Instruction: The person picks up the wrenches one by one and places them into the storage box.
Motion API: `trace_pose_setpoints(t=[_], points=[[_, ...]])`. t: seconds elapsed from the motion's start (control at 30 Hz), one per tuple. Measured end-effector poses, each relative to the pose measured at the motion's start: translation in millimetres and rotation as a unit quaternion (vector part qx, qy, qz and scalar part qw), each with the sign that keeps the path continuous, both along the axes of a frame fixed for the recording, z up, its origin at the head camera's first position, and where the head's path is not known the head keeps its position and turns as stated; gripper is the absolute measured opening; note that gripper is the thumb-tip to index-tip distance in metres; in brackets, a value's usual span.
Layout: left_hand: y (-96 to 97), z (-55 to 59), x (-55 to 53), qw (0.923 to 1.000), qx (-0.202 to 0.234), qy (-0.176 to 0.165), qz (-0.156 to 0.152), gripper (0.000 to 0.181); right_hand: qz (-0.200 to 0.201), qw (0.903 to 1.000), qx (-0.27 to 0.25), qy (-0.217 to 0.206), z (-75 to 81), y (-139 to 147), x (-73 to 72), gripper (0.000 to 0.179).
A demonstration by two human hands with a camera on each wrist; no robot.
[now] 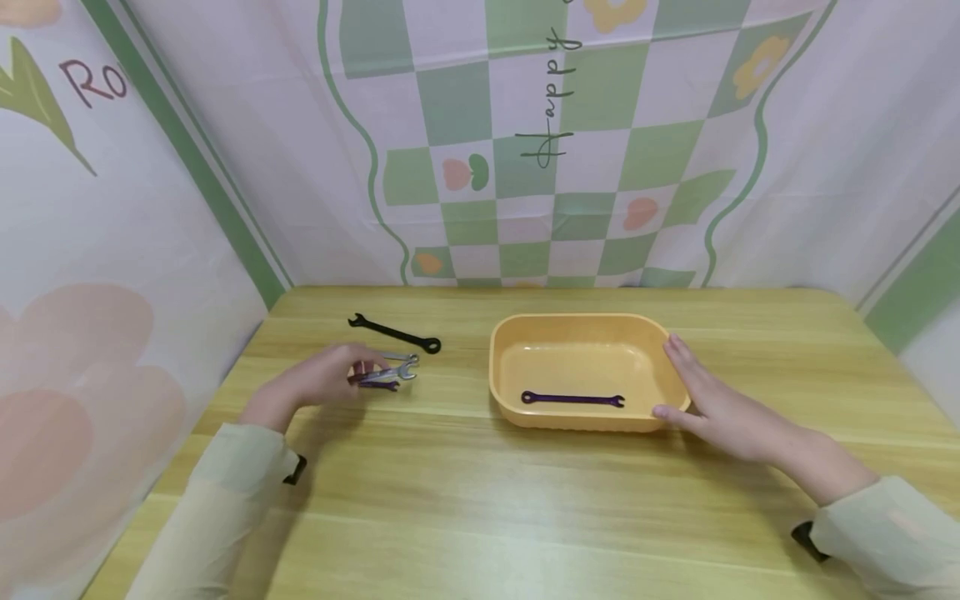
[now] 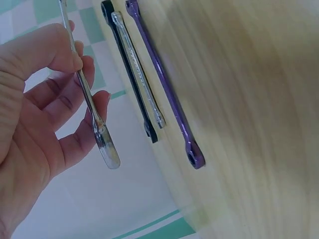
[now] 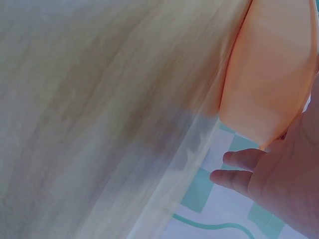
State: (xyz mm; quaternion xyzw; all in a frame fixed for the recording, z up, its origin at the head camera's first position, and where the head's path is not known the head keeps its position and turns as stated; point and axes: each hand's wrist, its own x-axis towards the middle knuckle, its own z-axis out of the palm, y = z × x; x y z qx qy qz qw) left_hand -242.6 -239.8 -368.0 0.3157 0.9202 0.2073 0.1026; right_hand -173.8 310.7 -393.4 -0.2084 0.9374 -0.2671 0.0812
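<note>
My left hand (image 1: 326,375) pinches a silver wrench (image 2: 88,97) between thumb and fingers, held above the table at the left. Below it on the wood lie a purple wrench (image 2: 165,82) and a second silver wrench (image 2: 138,72), both partly covered by the hand in the head view. A black wrench (image 1: 395,332) lies just behind them. My right hand (image 1: 723,412) rests against the right end of a yellow-orange plastic basin (image 1: 498,392), its fingers extended and its thumb at the near rim. Inside the basin lies another purple wrench (image 1: 573,399).
A light wooden table (image 1: 480,508) carries everything. Behind it hangs a patterned curtain (image 1: 525,200) with green and white checks, and a printed cloth (image 1: 135,333) hangs along the left side.
</note>
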Motion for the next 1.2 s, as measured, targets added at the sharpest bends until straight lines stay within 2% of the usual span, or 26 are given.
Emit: trace_pose_setpoints(t=[0.23, 0.4, 0.57, 0.77, 1.03, 1.2], points=[[11.9, 8.7, -4.0, 0.9999, -0.017, -0.002, -0.001, 0.048, 0.0, 1.0, -0.001, -0.001, 0.8, -1, 2.3, 0.098], [26.7, 14.4, -6.3, 0.9995, -0.028, -0.009, -0.01, 0.041, 0.002, 1.0, -0.001, 0.001, -0.7, 0, 4.3, 0.099], [41.3, 18.5, -9.4, 0.9988, -0.04, -0.018, -0.023, 0.04, 0.001, 1.0, 0.0, 0.001, -2.0, 0, 5.8, 0.099], [54.5, 19.6, -13.5, 0.9983, -0.047, -0.022, -0.029, 0.047, 0.001, 1.0, 0.001, 0.002, -1.7, 0, 5.8, 0.098], [68.3, 17.8, -16.2, 0.9981, -0.045, -0.042, -0.008, 0.055, 0.003, 0.9999, 0.005, 0.009, 1.5, -2, 3.4, 0.098], [79.7, 18.1, -20.3, 0.9986, -0.031, -0.021, -0.038, 0.045, 0.002, 0.9999, 0.005, 0.01, 1.5, -1, 2.9, 0.098]])
